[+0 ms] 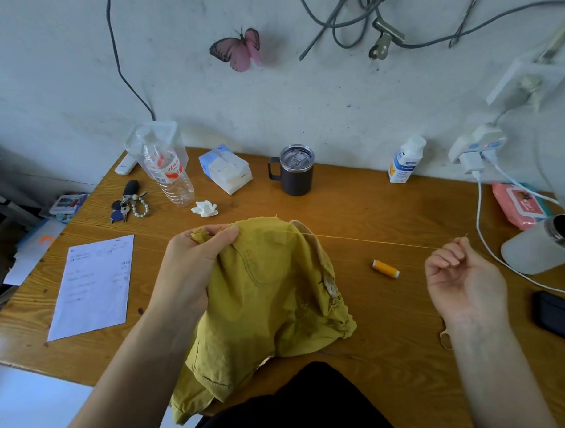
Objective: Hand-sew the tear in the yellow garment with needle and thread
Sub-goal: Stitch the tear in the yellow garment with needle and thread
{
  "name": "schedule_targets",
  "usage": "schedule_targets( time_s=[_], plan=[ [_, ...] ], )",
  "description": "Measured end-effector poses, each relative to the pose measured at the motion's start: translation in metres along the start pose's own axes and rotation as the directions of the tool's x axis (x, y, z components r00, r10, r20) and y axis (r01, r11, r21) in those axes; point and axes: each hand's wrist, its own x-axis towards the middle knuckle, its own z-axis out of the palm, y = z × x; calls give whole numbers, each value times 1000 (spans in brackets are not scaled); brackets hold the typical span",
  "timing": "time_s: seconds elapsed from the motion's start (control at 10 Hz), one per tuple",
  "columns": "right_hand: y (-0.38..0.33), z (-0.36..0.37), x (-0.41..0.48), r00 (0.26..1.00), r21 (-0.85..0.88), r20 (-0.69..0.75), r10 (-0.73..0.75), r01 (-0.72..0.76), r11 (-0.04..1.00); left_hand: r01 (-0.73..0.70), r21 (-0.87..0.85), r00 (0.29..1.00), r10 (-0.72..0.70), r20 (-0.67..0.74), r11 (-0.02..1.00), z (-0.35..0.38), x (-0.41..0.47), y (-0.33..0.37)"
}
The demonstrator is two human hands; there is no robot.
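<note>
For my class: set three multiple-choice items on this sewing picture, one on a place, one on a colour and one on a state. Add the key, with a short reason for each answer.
1. Where does the thread spool lie?
A. on the paper sheet
B. on the table, between the yellow garment and the right hand
C. inside the mug

2. What colour is the butterfly?
A. pink
B. blue
C. green

3. How does the thread run from the garment to the right hand?
A. slack
B. pulled taut
C. cut

Key:
1 B, the spool lies on bare wood between the two.
2 A, its wings are pink.
3 B, it runs as one straight line.
</note>
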Motion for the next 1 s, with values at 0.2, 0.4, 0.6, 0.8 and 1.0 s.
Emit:
schedule_targets(
  time_s=[0.2,0.4,0.6,0.8,1.0],
  plan=[
    [2,-1,0,1000,-13,-7,1,-1,1000,40,-15,999,-40,20,999,-2,0,-2],
    [15,6,-12,997,-152,77,-2,13,988,52,20,996,-53,73,998,1,-7,0],
    [41,23,-45,916,-453,401,1,197,869,63,18,984,-65,167,998,8,-18,2],
    [67,42,-79,586,-545,811,-15,764,345,71,38,966,-78,248,997,11,-27,3],
    [75,53,-90,362,-361,932,6,931,-63,17,96,963,-42,266,995,15,-35,7]
  ],
)
